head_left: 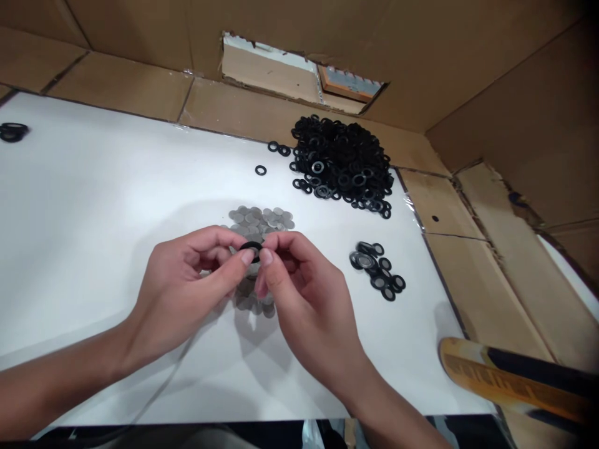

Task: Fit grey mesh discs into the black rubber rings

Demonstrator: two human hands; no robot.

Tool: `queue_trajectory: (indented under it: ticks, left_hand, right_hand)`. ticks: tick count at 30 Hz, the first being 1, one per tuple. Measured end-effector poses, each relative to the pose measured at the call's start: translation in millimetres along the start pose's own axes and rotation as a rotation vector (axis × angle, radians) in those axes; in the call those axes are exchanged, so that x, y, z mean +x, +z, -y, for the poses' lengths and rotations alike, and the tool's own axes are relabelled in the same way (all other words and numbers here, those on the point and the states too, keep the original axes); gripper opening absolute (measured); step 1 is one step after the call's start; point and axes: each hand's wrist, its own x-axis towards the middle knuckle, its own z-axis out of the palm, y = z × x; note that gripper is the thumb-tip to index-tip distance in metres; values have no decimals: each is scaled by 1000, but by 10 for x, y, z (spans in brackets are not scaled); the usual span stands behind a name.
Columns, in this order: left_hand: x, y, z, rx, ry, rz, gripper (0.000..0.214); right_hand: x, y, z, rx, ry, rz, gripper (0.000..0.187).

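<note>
Between both hands, above the white table, is a black ring washer [253, 244] with a greyish disc seen at its opening. My left hand [191, 271] pinches its left side between thumb and forefinger. On the other side my right hand [306, 287] grips the rim with thumb and fingertips. Under the hands lies a spread of thin grey mesh-like discs [262, 218], partly hidden by the fingers. To the right sits a small group of black rings with grey centres [384, 280]. A big heap of black rings [344, 156] lies farther back.
Cardboard walls [397, 56] with a cut-out slot surround the white table [93, 174]. A single ring [261, 170] lies left of the heap. A few dark rings [14, 131] rest at the far left. A yellow and black object [496, 371] juts in at the lower right.
</note>
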Motion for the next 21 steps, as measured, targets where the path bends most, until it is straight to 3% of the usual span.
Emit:
queue_trajectory:
  ticks: [10,21]
  left_hand:
    - [-15,0,19,71,72,15,9]
    - [-19,-20,52,77,64,-7,7]
  right_hand:
    - [-63,105,-89,121,64,-41,17]
    - [-12,47,5,60,-6,-33,12]
